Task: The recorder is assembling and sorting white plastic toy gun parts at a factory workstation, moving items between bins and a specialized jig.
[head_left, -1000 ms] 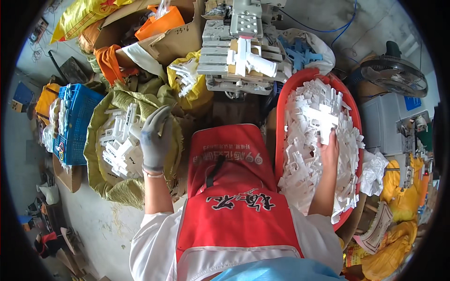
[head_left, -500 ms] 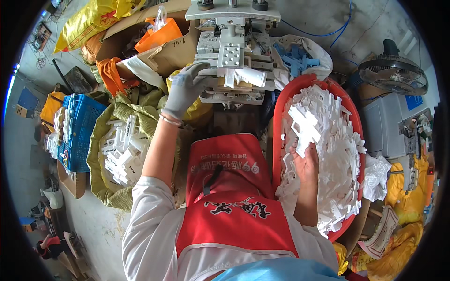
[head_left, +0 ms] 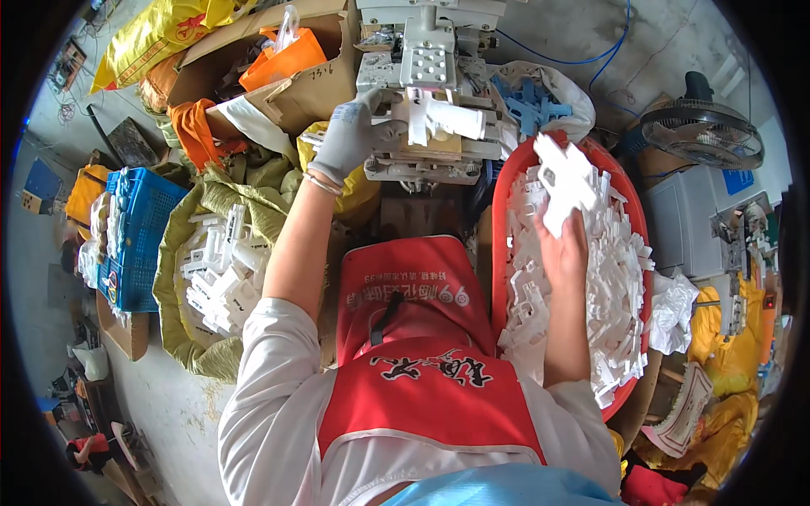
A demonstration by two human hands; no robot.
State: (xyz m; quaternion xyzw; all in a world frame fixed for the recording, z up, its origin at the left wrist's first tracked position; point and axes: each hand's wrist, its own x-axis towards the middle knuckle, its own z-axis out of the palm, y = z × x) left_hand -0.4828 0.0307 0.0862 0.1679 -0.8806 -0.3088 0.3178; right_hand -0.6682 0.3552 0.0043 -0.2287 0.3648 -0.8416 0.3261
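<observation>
A grey metal machine (head_left: 429,63) stands in front of me, with a white plastic toy pistol (head_left: 451,120) lying on its bed under the block. My left hand (head_left: 359,137), in a grey glove, is at the bed's left side. Its thumb and fingers are apart, with the tips close to the toy pistol; whether they touch it I cannot tell. My bare right hand (head_left: 564,249) holds another white toy pistol (head_left: 564,181) above the red tub (head_left: 499,253), which is heaped with white toy pistols (head_left: 603,304).
On the left, a green woven sack (head_left: 173,312) holds white toy pistols with dark marks, near a blue crate (head_left: 148,240). A cardboard box (head_left: 304,93) stands behind it. Blue toy pistols (head_left: 530,105) fill a white sack right of the machine. A black fan (head_left: 702,126) stands far right.
The machine's block has lifted and moved back from the toy pistol on the bed. My left hand has shifted right and forward toward that pistol. My right hand has raised its pistol away from me.
</observation>
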